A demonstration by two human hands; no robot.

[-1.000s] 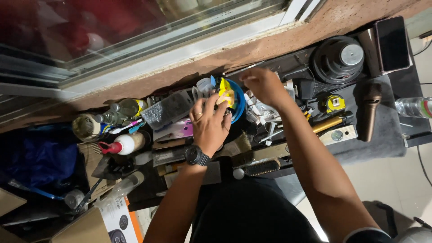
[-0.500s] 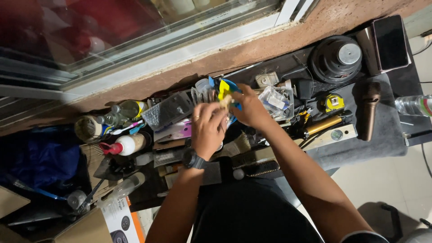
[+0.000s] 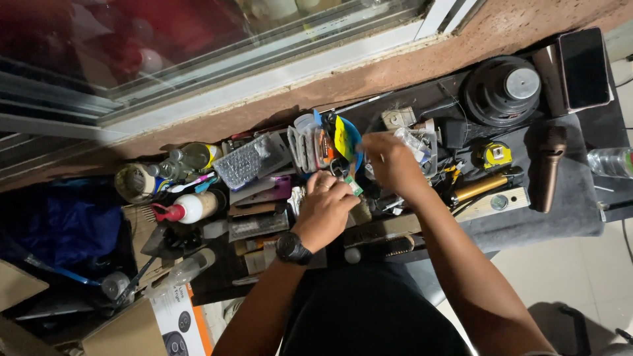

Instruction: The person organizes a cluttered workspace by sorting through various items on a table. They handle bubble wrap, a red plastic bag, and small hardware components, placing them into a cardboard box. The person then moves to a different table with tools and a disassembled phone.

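My left hand [image 3: 324,209], with a black watch [image 3: 293,248] on its wrist, pinches a small green piece [image 3: 353,186] over a cluttered dark workbench [image 3: 560,221]. My right hand [image 3: 393,163] is just to the right and slightly farther away, its fingertips closed on the edge of a blue and yellow packet [image 3: 345,138] that stands among the clutter. The two hands are close together but apart. A clear plastic container [image 3: 311,146] sits just left of the packet.
A round black speaker [image 3: 504,89], a dark phone [image 3: 583,66], a yellow tape measure [image 3: 493,155] and a brown microphone [image 3: 550,165] lie to the right. A white bottle with a red nozzle [image 3: 191,207], a blue bag [image 3: 66,227] and a cardboard box [image 3: 158,323] are left.
My left hand has drawn back toward me and now pinches the green piece. My right hand first moved left, then a little right, keeping the blue and yellow packet.
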